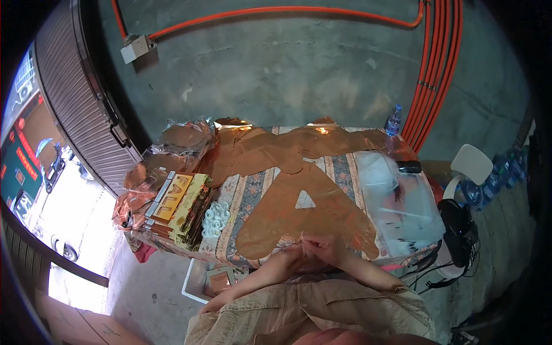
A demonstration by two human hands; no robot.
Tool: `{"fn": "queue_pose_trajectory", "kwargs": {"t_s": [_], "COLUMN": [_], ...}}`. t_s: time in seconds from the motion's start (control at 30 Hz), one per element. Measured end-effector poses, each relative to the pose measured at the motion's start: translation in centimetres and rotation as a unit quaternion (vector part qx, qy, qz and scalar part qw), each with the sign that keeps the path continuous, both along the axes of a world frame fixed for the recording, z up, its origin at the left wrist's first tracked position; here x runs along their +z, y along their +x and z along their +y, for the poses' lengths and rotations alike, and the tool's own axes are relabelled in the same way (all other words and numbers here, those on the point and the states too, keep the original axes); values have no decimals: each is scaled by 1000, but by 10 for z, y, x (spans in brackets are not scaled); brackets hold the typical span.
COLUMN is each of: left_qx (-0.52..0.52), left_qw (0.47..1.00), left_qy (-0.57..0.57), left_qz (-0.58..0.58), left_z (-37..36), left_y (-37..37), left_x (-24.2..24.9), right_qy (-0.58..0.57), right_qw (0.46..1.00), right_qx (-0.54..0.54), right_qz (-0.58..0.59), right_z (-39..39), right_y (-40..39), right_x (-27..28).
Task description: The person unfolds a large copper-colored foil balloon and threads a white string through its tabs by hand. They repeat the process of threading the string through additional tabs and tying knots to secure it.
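A flat copper foil balloon shaped like the letter A lies on the patterned tablecloth in front of me. Over its lower edge, my left hand and my right hand meet with fingers closed. Thumb and fingertips of the right hand are pinched together, right beside the left fingers. A pale, crinkled bit shows by the left fingertips, but I cannot tell what either hand holds. Several more flat copper foil balloons overlap along the back of the table.
To the left are stacked packs marked FALL, a heap of small white rings and foil in clear wrap. Clear plastic bags, a black object and a water bottle sit at right. Below stands a white bin.
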State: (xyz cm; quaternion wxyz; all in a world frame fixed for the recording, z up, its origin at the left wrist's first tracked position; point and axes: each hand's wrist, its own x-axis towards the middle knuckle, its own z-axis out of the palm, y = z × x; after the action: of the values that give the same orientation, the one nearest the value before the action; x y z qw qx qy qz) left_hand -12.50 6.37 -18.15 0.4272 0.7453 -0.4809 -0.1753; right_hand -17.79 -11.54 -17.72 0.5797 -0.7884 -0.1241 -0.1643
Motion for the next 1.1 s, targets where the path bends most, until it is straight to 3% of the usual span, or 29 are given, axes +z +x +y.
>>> {"fn": "queue_pose_trajectory", "kwargs": {"t_s": [0.07,0.1,0.17,0.2,0.27,0.3,0.37,0.4,0.47,0.5,0.53,0.57,0.6,0.67,0.7,0.73,0.8,0.83,0.87,0.9,0.93,1.0,1.03,1.1], "left_qx": [-35,20,78,70,64,21,-42,-42,12,10,11,-25,-64,-71,-65,-59,-25,3,28,-8,-25,-56,-65,-47], "left_qw": [999,1000,994,993,991,995,993,993,984,982,982,988,991,994,992,987,986,980,974,986,985,988,997,996], "left_qy": [14,-20,-54,-69,-82,-76,-107,-106,-68,-108,-107,-104,-100,-67,-74,-81,-36,-59,-81,-81,-76,-121,-20,-35], "left_qz": [-26,7,45,63,83,56,2,5,162,154,157,110,63,44,84,125,164,188,211,145,154,78,48,70], "left_z": [4,7,7,6,6,4,3,5,13,13,11,7,4,6,6,6,13,11,8,4,-2,-13,-6,-3], "left_y": [-1,-2,0,0,0,-3,-2,-2,-3,0,4,6,3,-7,-6,-6,-3,-5,-4,-1,-3,-6,-3,-5], "left_x": [14,23,26,24,14,6,-5,5,34,25,9,-10,-7,8,12,13,10,15,18,14,15,18,14,23], "right_qy": [-200,-201,-18,-16,151,153,62,64,-105,-103,23,149,154,103,-7,-2,-96,-90,-34,25,34,37,38,-144], "right_qw": [980,979,965,964,946,945,984,984,980,980,960,905,904,974,992,991,966,967,953,933,936,995,996,989], "right_qx": [-9,-9,229,231,197,198,60,60,162,163,223,275,274,123,51,49,178,171,233,288,272,96,78,34], "right_qz": [-15,-14,126,131,207,211,154,157,43,46,169,288,290,162,116,123,161,168,192,214,220,9,6,-6], "right_z": [-6,-7,-6,-6,-5,-5,-4,-7,-14,-13,-10,-8,-7,-9,-10,-11,-12,-12,-10,-8,-5,1,-3,-13], "right_y": [4,3,-4,-5,-3,-3,-2,0,3,-2,-11,-17,-16,-7,-6,-8,-14,-16,-18,-20,-19,-11,-11,-11], "right_x": [-3,0,6,5,6,9,18,15,8,12,19,22,19,13,13,14,22,29,39,43,40,28,22,15]}}
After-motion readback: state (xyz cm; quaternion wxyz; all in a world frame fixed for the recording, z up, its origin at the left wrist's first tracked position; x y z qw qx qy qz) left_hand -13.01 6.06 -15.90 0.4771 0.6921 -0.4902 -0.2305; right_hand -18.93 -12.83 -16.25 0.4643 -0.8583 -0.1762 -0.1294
